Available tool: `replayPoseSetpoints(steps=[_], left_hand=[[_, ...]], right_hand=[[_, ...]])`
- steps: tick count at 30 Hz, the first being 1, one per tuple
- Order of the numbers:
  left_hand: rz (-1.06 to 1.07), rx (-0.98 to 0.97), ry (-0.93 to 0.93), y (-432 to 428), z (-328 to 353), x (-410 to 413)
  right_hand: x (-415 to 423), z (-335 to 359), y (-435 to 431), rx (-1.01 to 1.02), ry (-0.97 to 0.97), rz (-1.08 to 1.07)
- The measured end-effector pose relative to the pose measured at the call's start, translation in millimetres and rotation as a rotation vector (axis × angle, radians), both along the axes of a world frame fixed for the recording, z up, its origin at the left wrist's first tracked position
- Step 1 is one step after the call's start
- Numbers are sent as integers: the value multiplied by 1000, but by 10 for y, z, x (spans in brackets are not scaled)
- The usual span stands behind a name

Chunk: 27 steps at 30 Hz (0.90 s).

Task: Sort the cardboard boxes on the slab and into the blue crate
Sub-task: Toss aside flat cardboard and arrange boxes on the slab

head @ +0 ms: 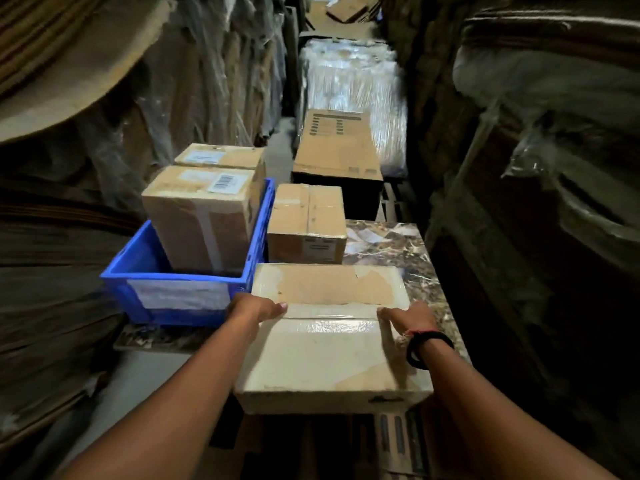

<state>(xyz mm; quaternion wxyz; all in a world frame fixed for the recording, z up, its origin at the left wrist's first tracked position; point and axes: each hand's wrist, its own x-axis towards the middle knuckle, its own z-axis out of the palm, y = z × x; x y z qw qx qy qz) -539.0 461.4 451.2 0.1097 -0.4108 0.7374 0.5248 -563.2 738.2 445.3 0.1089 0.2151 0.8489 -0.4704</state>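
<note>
Down at the very bottom, dark and cut off by the frame: flattened cardboard (398, 441) perhaps, too murky to name for sure. Just above, both forearms in, gripping one taped box (329, 344) from either side. At its left top edge, the left hand (254, 308) clamped on, fingers curled onto the glossy tape. At the right top edge, the right hand (407, 320) clamped likewise, fingertips smeared by blur, black bands (427, 348) round the wrist. Underside of that box hidden, so no telling whether resting or lifted. Far end over the marble slab (391, 244), near end jutting off it toward the camera.

Left of the box, the blue crate (173, 292), also on the slab, with a pale label on the near wall too blurred to read. Inside, upright toward the far right corner, a tall barcode box (201, 216). Behind it a second labelled box (221, 155), base hidden: inside the crate or beyond it, impossible to say.

On the slab, just past the held box and beside the crate's right wall, a small sealed box (306, 223). Farther on, a long flat carton (337, 147) with dark print, illegible. Beyond that, a plastic-wrapped stack (353, 77), washed out by glare. On either side, walls of stacked cardboard sheets (86, 254), edges lost in shadow.
</note>
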Motion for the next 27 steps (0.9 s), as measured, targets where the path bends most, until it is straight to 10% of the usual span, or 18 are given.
replayPoseSetpoints(steps=[27], left_hand=[[48, -67, 4, 985, -613, -1399]], right_hand=[[-1454, -808, 812, 120, 12, 8]])
